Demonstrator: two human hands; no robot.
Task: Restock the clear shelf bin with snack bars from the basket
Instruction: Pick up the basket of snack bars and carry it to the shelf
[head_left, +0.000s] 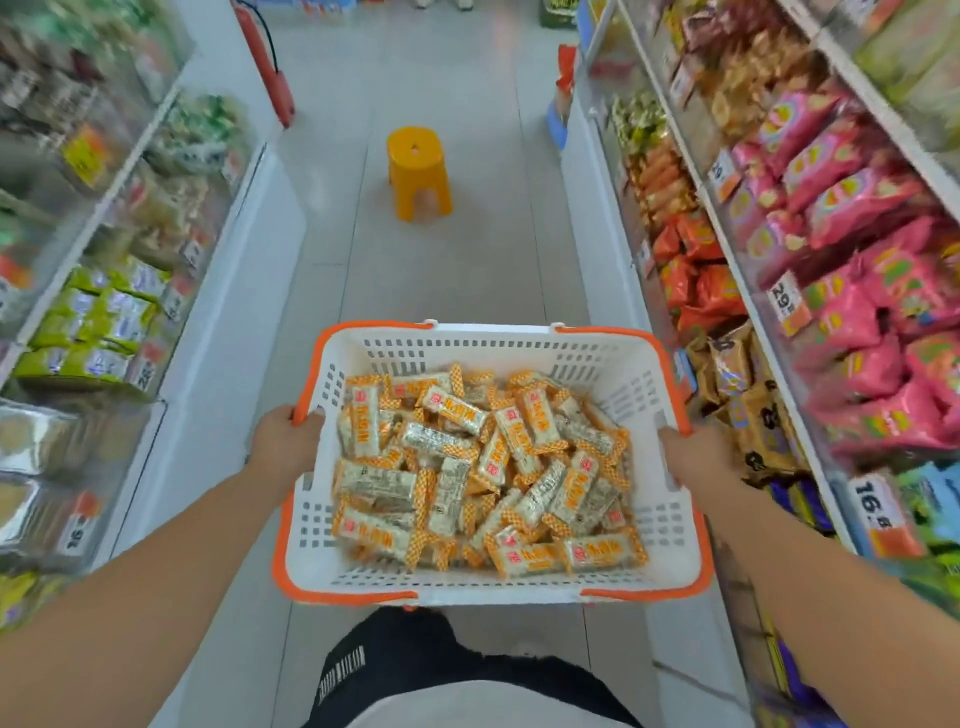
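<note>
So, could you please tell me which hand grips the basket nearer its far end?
The left hand, on the basket rim; the right hand holds slightly closer.

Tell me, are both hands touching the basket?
Touching. The head view shows the left hand gripping the basket at its left orange rim, and the right hand gripping the right rim, carrying it full of snack bars.

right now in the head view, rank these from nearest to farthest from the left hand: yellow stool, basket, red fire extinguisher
1. Basket: the left hand grips its orange left rim.
2. Yellow stool: on the aisle floor ahead, past the basket.
3. Red fire extinguisher: farthest, against the left shelf end, beyond the stool.
</note>
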